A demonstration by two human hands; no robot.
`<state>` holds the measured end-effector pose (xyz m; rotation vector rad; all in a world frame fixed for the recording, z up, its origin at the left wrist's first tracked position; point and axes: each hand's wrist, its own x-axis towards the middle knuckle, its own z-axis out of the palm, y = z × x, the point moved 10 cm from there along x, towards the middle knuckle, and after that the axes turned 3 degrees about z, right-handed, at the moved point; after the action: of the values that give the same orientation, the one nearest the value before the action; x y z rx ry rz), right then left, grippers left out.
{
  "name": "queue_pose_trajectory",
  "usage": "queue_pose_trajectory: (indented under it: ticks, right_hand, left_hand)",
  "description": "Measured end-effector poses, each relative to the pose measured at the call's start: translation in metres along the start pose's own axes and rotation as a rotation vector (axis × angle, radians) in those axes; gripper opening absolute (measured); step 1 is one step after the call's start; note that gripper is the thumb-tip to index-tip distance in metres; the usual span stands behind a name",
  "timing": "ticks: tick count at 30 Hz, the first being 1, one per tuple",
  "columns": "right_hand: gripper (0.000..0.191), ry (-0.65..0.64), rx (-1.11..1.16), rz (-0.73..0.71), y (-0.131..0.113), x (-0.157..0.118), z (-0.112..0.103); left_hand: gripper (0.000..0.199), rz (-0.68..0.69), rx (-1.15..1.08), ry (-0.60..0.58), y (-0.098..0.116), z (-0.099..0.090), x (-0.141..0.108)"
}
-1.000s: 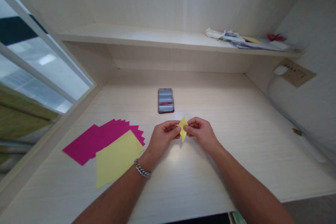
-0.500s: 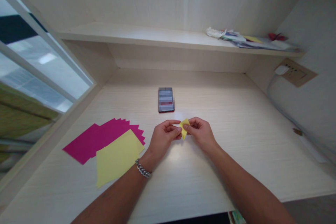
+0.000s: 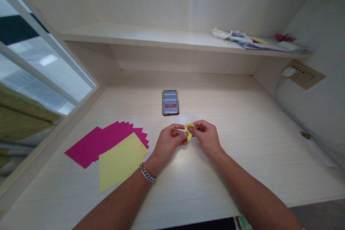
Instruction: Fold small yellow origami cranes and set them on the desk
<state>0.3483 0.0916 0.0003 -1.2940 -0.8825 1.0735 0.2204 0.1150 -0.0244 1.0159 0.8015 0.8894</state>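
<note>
A small folded piece of yellow paper [image 3: 189,130] is held between both hands over the middle of the desk. My left hand [image 3: 170,139] pinches its left side between thumb and fingers. From the other side, my right hand [image 3: 207,133] grips it, the thumb pressed on its face. Fingers cover part of the folds. Left of my left hand lie yellow paper sheets [image 3: 120,163], overlapping a fanned stack of magenta paper [image 3: 99,145].
A phone [image 3: 170,102] lies flat beyond my hands. Papers and crumpled items [image 3: 258,42] rest on the shelf [image 3: 161,37] at the right. A white cable [image 3: 285,106] runs from a wall socket [image 3: 304,74] down the right side.
The top of the yellow paper now looks wider and blunter, less pointed than before. Both hands have shifted only slightly, still gripping it.
</note>
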Motion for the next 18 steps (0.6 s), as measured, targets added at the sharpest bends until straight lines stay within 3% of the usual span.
queue_pose_trajectory:
  ticks: [6,13,18]
  right_hand:
    - [0.023,0.000,0.019,-0.001,0.004,0.000,0.000]
    - [0.024,0.061,-0.003,-0.020,0.000,0.000,-0.006]
    - [0.025,0.097,-0.014,-0.043,-0.002,-0.002,-0.009]
  left_hand:
    - [0.035,0.049,0.115,0.056,0.005,-0.006,0.000]
    - [0.029,-0.061,-0.015,-0.021,-0.009,0.005,-0.003]
    - [0.027,-0.038,0.019,0.000,-0.007,0.006,-0.004]
